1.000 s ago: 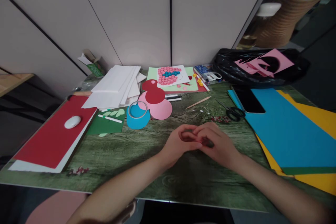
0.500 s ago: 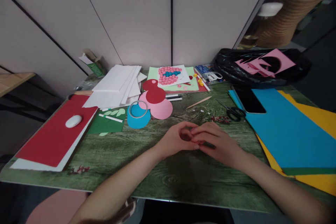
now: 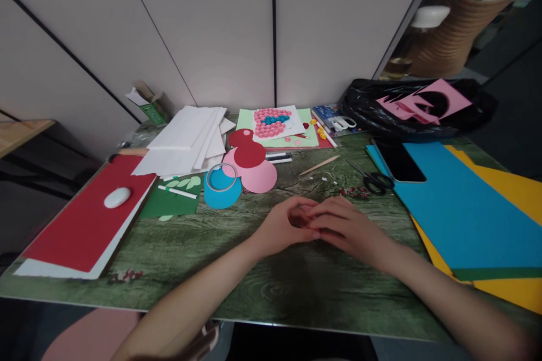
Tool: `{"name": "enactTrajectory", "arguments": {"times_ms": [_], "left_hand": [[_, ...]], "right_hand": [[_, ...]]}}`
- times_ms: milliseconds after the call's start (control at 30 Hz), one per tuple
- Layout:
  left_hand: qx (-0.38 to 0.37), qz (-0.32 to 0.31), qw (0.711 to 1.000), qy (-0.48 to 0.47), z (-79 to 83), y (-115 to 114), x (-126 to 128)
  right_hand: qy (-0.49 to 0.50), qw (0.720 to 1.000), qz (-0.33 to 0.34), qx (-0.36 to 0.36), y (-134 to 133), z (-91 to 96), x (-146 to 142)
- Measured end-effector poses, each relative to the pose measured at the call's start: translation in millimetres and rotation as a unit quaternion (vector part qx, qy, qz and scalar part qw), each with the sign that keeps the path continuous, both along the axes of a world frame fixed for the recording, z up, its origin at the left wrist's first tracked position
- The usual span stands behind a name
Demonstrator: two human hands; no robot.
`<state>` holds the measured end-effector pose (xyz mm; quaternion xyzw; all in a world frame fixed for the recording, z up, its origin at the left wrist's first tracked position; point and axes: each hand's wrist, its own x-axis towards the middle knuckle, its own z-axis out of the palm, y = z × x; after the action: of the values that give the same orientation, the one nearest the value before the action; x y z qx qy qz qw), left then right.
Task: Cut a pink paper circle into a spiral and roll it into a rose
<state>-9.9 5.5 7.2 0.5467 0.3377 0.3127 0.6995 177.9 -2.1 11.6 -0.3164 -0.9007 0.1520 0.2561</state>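
My left hand [image 3: 284, 227] and my right hand [image 3: 352, 231] meet over the middle of the table, with their fingertips together. Both have curled, closed fingers. A trace of pink shows between them, but whatever they pinch is too small and covered to name. Beyond the hands lie a wooden stick [image 3: 319, 165] with a pointed end and black-handled scissors [image 3: 378, 182]. To their left are a pink paper circle [image 3: 260, 176], a red paper circle [image 3: 249, 154] and a blue paper circle [image 3: 223, 197] with a roll of tape [image 3: 234, 180] on it.
At the back stands a picture of pink and blue paper balls [image 3: 271, 123]. White sheets [image 3: 182, 130] and red paper [image 3: 80, 220] with a white oval case [image 3: 117, 197] lie left. Blue sheets [image 3: 461, 214], a phone [image 3: 400, 161] and a black bag [image 3: 359, 107] are right.
The view has shifted slightly. My hands stay joined in almost the same place, with only small finger movement; a little more pink shows between them.
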Motion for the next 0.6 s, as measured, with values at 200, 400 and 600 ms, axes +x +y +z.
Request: {"name": "enactTrajectory", "arguments": {"times_ms": [200, 400, 600], "left_hand": [[-0.079, 0.049, 0.994, -0.060, -0.9, -8, 7], [-0.104, 0.070, 0.990, -0.069, -6.2, -10, 9], [-0.107, 0.096, 0.987, -0.074, -5.7, -5, 6]], "right_hand": [[0.079, 0.994, -0.075, 0.020, -6, -5.7, -9], [0.097, 0.991, -0.097, 0.006, -9, -12.5, -13], [0.085, 0.992, -0.089, 0.034, -6, -9.4, -10]]}}
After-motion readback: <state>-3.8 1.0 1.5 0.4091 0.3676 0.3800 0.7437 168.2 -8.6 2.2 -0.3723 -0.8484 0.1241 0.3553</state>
